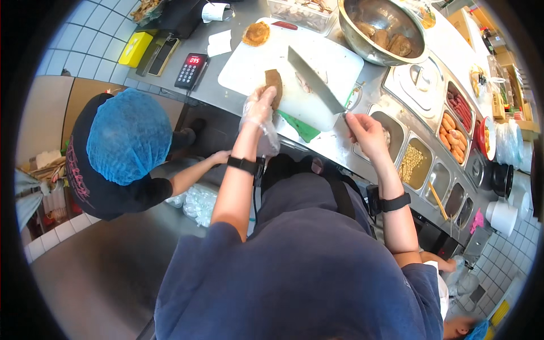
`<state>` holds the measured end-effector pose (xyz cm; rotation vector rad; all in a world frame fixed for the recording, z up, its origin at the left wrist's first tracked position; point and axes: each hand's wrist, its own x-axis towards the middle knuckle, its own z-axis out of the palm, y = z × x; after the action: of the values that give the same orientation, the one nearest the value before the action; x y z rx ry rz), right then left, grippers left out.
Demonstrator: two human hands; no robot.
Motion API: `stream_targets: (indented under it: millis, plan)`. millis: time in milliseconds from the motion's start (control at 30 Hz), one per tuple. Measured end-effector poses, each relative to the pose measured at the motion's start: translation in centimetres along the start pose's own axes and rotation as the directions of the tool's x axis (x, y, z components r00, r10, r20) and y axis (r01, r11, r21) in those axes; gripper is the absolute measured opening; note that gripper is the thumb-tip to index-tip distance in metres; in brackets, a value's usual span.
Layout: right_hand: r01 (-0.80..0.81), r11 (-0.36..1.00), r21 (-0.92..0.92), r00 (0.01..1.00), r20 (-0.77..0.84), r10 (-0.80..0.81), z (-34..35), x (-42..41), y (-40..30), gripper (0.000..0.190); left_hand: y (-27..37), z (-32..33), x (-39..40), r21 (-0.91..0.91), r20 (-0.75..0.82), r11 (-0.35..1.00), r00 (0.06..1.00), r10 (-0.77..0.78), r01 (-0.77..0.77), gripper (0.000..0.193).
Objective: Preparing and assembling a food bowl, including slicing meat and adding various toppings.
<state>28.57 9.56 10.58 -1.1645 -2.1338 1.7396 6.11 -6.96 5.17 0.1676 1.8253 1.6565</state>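
Note:
My left hand [258, 106], in a clear plastic glove, grips a brown piece of cooked food [274, 83], perhaps braised meat, at the near edge of the white cutting board [250, 68]. My right hand [366, 134] is bare and holds a cleaver [316, 80] by its handle, which the fingers mostly cover. The blade slants up and left above the board. Small pale scraps [304, 83] lie beside the blade. A round browned flatbread [256, 33] rests at the board's far left corner, near a red knife handle [284, 25]. Something green [299, 126] shows under the board's near edge.
Behind the board stand a clear tub of sliced food [301, 16] and a steel bowl [380, 58] holding brown chunks. Steel pans with sausages [452, 138] and chopped pale bits [411, 163] line the right. A keypad device [191, 71] sits left. A hair-netted person [129, 136] bends close by.

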Motion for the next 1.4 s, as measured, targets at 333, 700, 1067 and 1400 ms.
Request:
stream_targets:
  millis: [333,700,1067,1400]
  plan:
    - [-0.106,0.992,0.072,0.991,0.095,0.099,-0.1,2.6,0.6,0.043,2.3,-0.3,-7.1,-0.794,0.365,0.551,0.926,0.091,0.259,0.05]
    - [-0.227,0.966,-0.122,0.967,0.087,0.238,0.7,2.7,-3.0,0.041,-0.9,5.8,-1.6,0.64,0.203,0.524,0.781,0.59,-0.562,0.037]
    - [0.023,0.899,-0.437,0.987,0.153,0.049,-1.1,-1.0,-7.4,0.035,-2.2,7.6,-2.3,0.785,0.181,0.39,0.781,0.598,-0.481,0.029]
    - [0.051,0.881,-0.471,0.962,0.26,0.083,-3.2,-0.6,-7.9,0.037,-1.1,8.4,-2.3,0.834,0.164,0.352,0.799,0.578,-0.426,0.031]
